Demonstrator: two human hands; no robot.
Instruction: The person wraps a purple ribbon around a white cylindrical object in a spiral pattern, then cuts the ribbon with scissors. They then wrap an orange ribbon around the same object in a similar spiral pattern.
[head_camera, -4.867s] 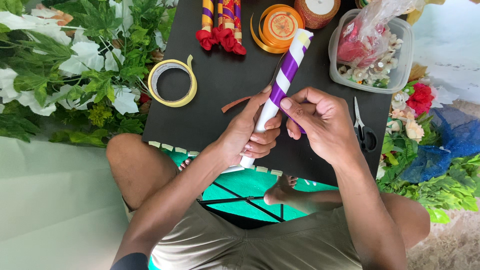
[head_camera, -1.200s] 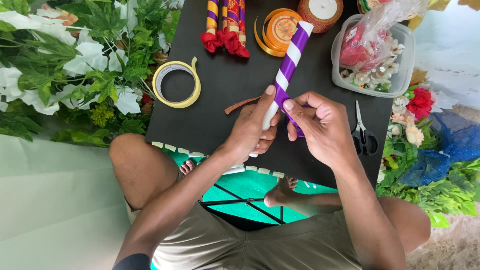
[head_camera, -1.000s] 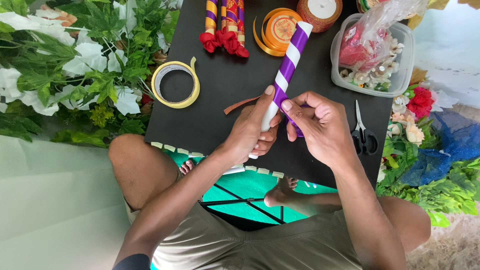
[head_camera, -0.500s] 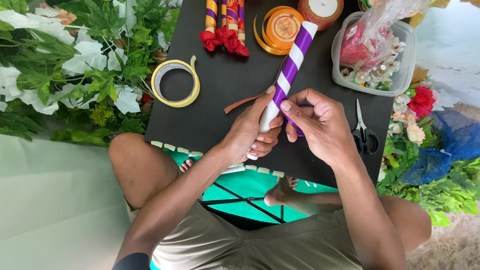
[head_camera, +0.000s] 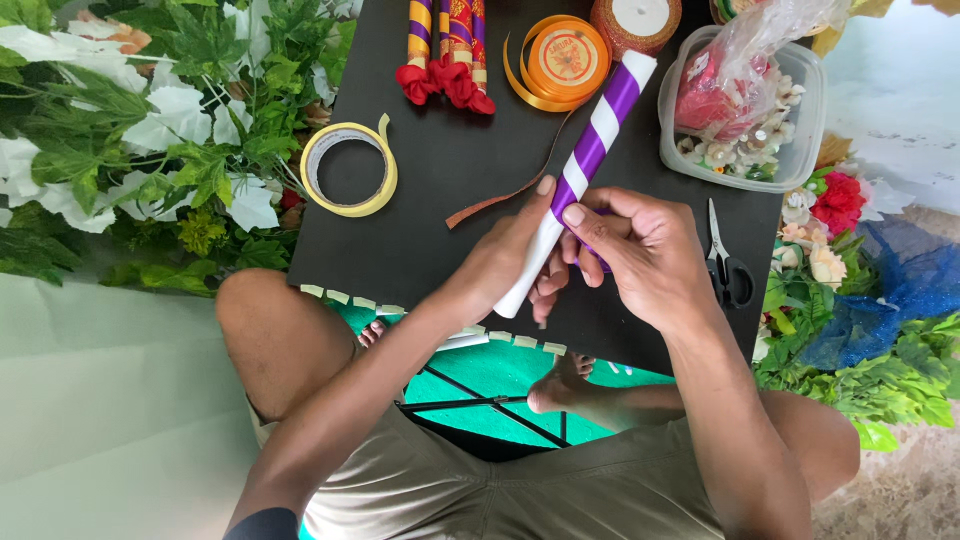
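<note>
My left hand (head_camera: 505, 262) grips the lower half of a white tube (head_camera: 592, 142) wound with a purple ribbon spiral, held slanting over a black board (head_camera: 420, 230). My right hand (head_camera: 645, 250) pinches the purple ribbon against the tube at its middle, thumb and forefinger on the wrap. The tube's upper end points up and right toward an orange ribbon spool (head_camera: 566, 60). Below the wrap, the lower part of the tube is bare white.
A yellow tape roll (head_camera: 349, 169) lies left on the board, a brown ribbon scrap (head_camera: 500, 197) beside my hands, scissors (head_camera: 725, 262) at the right. Finished wrapped sticks with red flowers (head_camera: 448, 60), another spool (head_camera: 637, 20) and a plastic tub of flowers (head_camera: 745, 100) sit at the top. Artificial foliage flanks both sides.
Almost nothing has moved; the tube has shifted very slightly and my right fingers have adjusted their pinch on the purple ribbon.
</note>
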